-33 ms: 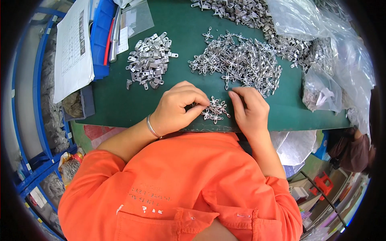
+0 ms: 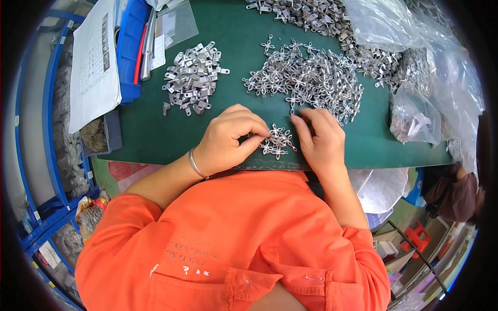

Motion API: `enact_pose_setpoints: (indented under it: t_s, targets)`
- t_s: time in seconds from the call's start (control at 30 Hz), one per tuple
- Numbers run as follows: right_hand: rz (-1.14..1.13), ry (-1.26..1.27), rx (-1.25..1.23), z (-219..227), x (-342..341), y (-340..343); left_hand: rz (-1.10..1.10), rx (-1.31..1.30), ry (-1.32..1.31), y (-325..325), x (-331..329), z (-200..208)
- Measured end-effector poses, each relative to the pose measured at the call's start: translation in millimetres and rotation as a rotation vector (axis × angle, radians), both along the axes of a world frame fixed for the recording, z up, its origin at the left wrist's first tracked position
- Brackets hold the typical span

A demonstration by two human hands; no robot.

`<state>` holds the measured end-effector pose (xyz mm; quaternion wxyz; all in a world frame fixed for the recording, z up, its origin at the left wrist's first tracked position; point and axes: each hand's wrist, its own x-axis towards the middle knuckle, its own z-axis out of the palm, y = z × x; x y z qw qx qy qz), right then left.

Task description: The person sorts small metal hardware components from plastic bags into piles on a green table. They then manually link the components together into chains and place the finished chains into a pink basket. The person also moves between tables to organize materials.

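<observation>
My left hand (image 2: 228, 139), with a metal bangle (image 2: 196, 165) at its wrist, is closed in a pinch at the left side of a small heap of silvery flower-shaped metal pieces (image 2: 278, 141). What lies between its thumb and forefinger is too small and hidden to make out. On the heap's other side, my right hand (image 2: 326, 139) has thumb and forefinger slightly apart, with nothing visible between them. Its fingertips are at the lower edge of a large pile of the same flower-shaped pieces (image 2: 311, 78), close to one piece that juts out.
A pile of small bent metal tabs (image 2: 193, 78) sits left on the green tabletop (image 2: 155, 140). More tabs (image 2: 321, 18) and clear plastic bags (image 2: 415, 114) spread at far right. A blue bin (image 2: 129, 46) with pens and a paper sheet (image 2: 93, 72) stand at left.
My right hand has shifted slightly left and away from me, toward the lower edge of the large pile. My left hand and the small heap look unmoved.
</observation>
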<state>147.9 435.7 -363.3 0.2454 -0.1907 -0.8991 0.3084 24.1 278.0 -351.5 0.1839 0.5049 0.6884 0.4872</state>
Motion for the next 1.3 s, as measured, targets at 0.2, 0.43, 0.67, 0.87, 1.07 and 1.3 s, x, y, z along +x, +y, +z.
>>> enact_pose_setpoints:
  t_s: [0.2,0.43,0.67,0.87,1.07,1.3]
  targets:
    - [-0.028,-0.067,0.1,-1.5,-5.8,0.4,-0.017,-0.023,-0.013,-0.6,0.1,-2.6]
    - [0.101,0.145,-0.096,10.5,8.3,-1.9,0.165,-0.039,-0.598,9.5,11.6,-1.4]
    - [0.185,0.193,-0.132,9.0,13.3,-4.3,0.134,-0.05,-0.892,11.2,8.7,2.1]
    - [0.211,0.203,-0.189,8.1,15.2,-5.3,0.172,-0.049,-0.986,10.8,8.4,3.9]
    - [0.207,0.204,-0.184,3.7,17.2,-4.7,0.151,-0.047,-1.009,8.7,8.3,1.2]
    - [0.22,0.181,-0.198,3.3,18.4,-4.4,0.127,-0.055,-1.005,7.8,8.5,3.7]
